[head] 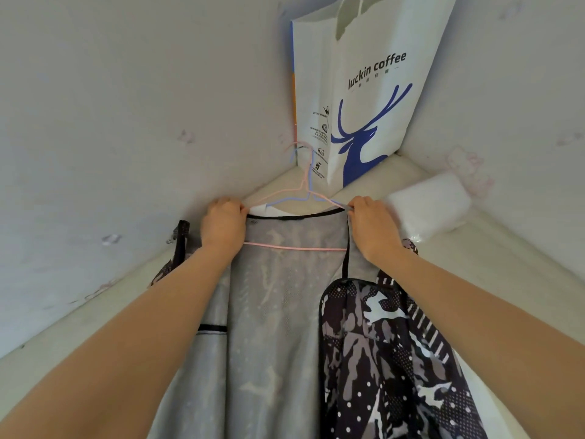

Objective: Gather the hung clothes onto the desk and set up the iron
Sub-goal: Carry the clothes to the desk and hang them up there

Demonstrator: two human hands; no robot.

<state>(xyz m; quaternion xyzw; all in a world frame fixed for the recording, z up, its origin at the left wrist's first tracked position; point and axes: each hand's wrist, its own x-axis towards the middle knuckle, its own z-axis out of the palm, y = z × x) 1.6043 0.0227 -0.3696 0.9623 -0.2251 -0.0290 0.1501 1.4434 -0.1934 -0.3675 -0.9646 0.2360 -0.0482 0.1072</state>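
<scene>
Grips the jacket (278, 312) at both shoulders. Left hand (223, 224) at 10 o'clock of the collar, fingers curled under and closed over the shoulder edge together with one end of the pink hanger (294, 248). Right hand (373, 228) at 2 o'clock of the collar, likewise fisted, pinching the black-trimmed shoulder and the hanger's other end. Fingertips tucked beneath the knuckles, so no telling how far round they reach.

Holds the jacket spread on the white surface (490, 280), grey lining up, camouflage outer face folded over at 4 o'clock, hem running out of frame at 6 o'clock. At 9 o'clock of the left wrist, a dark patterned strip of the same garment showing from under the forearm.

Inside the collar with the pink one, a second, blue hanger (285, 201), both hooks pointing to 12 o'clock.

Straight beyond the hooks, at 12 o'clock, a white paper bag (364, 90) with a blue deer and the words "luckin coffee", upright in the corner, its foot close to the hook tips. At 2 o'clock, just beside the right hand, a white plastic packet (430, 207) lying on the surface against the right wall (522, 90). Left wall (126, 122) closing in from 9 to 11 o'clock, hard along the jacket's left side
</scene>
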